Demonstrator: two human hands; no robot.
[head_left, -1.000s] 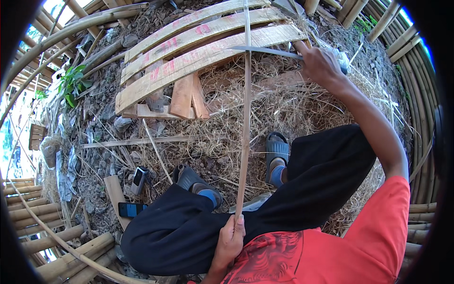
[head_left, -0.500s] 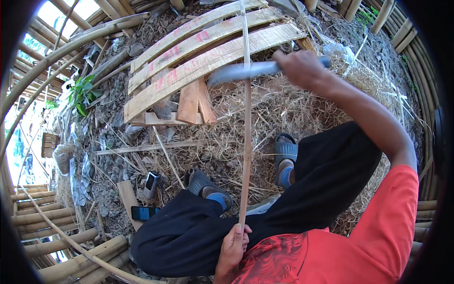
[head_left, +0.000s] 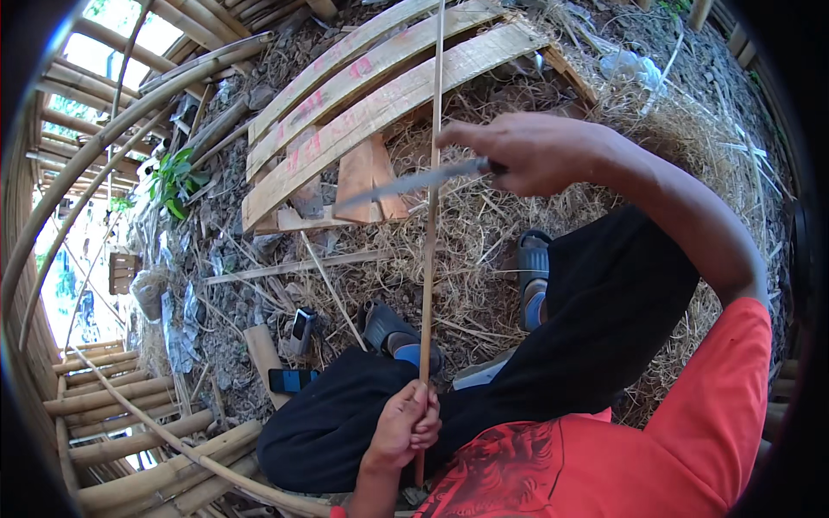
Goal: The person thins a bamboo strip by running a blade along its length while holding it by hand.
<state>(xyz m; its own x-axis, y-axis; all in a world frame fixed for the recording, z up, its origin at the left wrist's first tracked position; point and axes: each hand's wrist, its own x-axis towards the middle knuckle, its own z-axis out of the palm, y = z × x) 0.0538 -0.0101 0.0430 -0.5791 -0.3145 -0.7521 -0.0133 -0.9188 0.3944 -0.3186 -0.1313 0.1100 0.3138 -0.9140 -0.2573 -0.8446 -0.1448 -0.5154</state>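
Note:
A long, thin bamboo strip (head_left: 429, 285) stretches from beside my torso out past the wooden slats at the top of the view. My left hand (head_left: 404, 427) is wrapped round it near its lower end, and a short piece sticks out below the fist. In my right hand (head_left: 544, 155) is a long-bladed knife (head_left: 389, 188), held by its dark handle. Its blade points left and crosses the strip, slightly blurred. The right index finger reaches out to the strip just above the blade.
Pale wooden slats with red marks (head_left: 380, 102) lie ahead, with short boards (head_left: 356, 177) under them. A phone (head_left: 292, 380), a small grey device (head_left: 302, 330) and a flat wood piece (head_left: 264, 356) rest by my left leg. Dry straw (head_left: 484, 259) covers the ground; bamboo poles (head_left: 147, 466) stand left.
My right hand and the knife have come down along the strip, toward me and slightly left. My left hand has shifted up and left, and the strip's lower end now shows below it.

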